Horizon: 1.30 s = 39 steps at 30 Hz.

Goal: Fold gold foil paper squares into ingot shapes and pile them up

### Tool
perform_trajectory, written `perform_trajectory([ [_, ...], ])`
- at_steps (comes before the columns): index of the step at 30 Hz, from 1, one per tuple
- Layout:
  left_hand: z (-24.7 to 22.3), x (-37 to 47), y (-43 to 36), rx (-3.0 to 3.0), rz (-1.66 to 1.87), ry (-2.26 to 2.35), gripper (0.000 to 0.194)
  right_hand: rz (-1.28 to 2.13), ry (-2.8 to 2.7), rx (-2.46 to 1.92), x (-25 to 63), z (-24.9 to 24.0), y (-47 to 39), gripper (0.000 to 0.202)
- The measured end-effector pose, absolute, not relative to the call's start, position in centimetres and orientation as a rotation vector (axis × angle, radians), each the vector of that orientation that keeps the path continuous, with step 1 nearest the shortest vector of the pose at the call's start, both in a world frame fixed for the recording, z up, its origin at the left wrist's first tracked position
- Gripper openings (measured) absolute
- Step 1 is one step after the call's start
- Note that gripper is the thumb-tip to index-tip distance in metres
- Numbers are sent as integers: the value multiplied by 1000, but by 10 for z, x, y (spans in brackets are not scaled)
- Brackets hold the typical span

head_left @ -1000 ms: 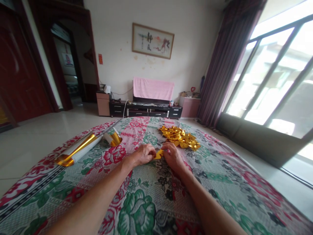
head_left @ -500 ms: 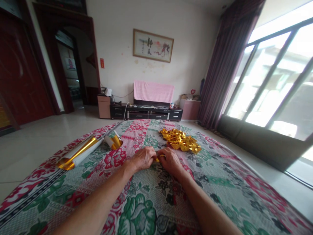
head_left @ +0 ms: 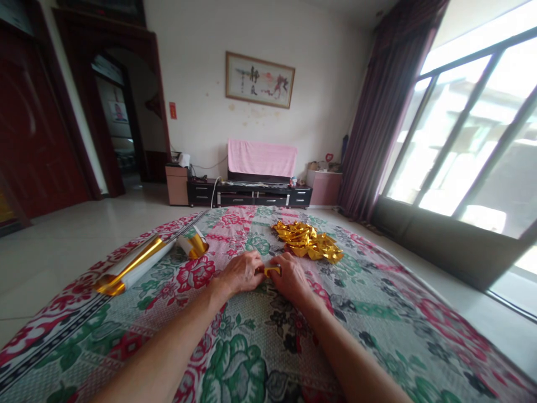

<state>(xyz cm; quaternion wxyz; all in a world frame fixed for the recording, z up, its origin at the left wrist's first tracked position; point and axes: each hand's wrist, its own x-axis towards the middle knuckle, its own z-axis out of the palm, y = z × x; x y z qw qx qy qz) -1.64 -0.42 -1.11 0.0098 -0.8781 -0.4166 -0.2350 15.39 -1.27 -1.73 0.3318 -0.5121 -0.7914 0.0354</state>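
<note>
The small gold piece (head_left: pixel 272 271) is partly hidden, and I cannot make out its full shape. My left hand (head_left: pixel 244 271) and right hand (head_left: pixel 290 276), fingers curled nearly closed, pinch it from either side over the flowered cloth (head_left: pixel 264 319), near the gold foil pile (head_left: pixel 308 242).

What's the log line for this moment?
left hand: holds gold piece | right hand: holds gold piece | beyond: gold foil pile

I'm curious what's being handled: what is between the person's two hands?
In the head view, a small gold-yellow piece is between the left hand and the right hand, held by both.
</note>
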Motion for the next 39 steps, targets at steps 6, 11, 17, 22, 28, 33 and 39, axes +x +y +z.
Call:
perform_trajectory([
  [6, -13, -14, -3, -2717, -726, -1247, 15, 77, -2126, -1138, 159, -21, -8, 23],
  [11, -14, -17, -1, -2666, -693, -1309, 21, 80, -2159, -1149, 160, -23, -7, 20],
  [17, -13, -17, -1, -2664, -672, -1371, 25, 72, -2165, -1188, 159, -22, -10, 20],
  [22, -15, -14, -1, -2712, -679, -1307, 26, 38, -2204, -1198, 159, -19, -12, 19],
  [28, -13, -13, -4, -2717, -687, -1157, 21, 43, -2249, -1110, 163, -19, -9, 14],
  [33, -13, -13, -2, -2805, -661, -1056, 19, 98, -2265, -998, 168, -19, -7, 21],
  [39, -16, -14, 1, -2825, -689, -1088, 18, 150, -2299, -945, 171, -12, -10, 22],
])
